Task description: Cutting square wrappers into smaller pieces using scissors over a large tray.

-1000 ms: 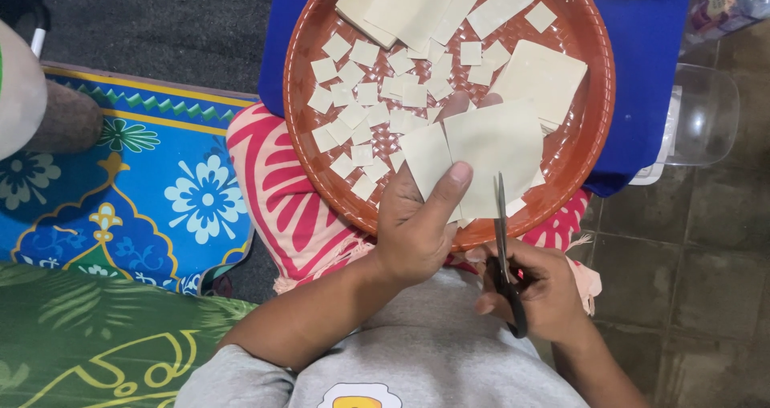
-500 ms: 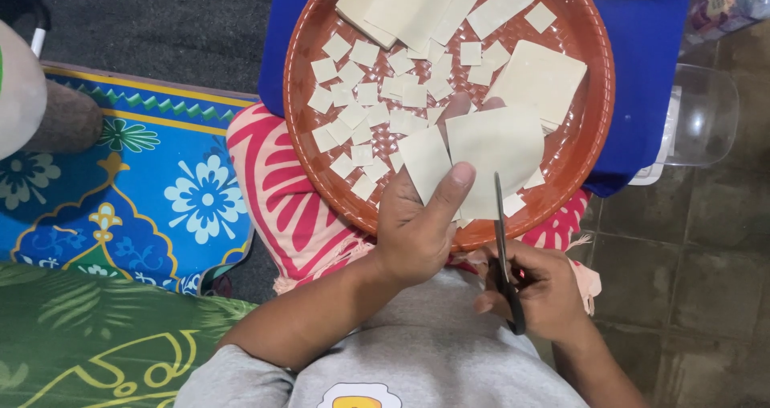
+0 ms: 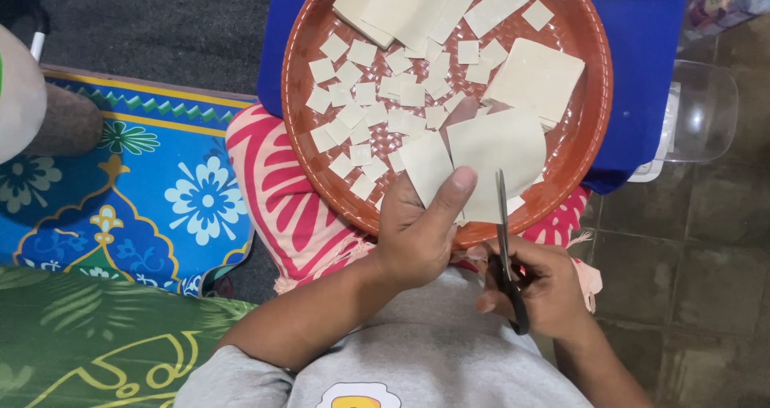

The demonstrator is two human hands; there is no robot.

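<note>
A: We see the left hand (image 3: pixel 417 231) pinching a pale dough sheet (image 3: pixel 497 155) at its near edge, thumb pressed flat on top and fingers underneath; the sheet spreads away from that grip, out over the near rim of the round brown tray (image 3: pixel 309 155).

B: And we see the right hand (image 3: pixel 541 288) closed around the handles of the scissors (image 3: pixel 505 247); the blades point away from the body, lying along the sheet just right of the thumb; whether they stand apart or together we cannot tell from this angle.

A: A narrower cut strip (image 3: pixel 427 166) lies just left of the thumb, touching the sheet; beyond it we count many small dough squares (image 3: pixel 377 95) scattered across the tray floor.

B: Larger uncut sheets (image 3: pixel 536 75) rest on the tray's far right; the tray itself sits on a blue surface (image 3: pixel 642 47).
</note>
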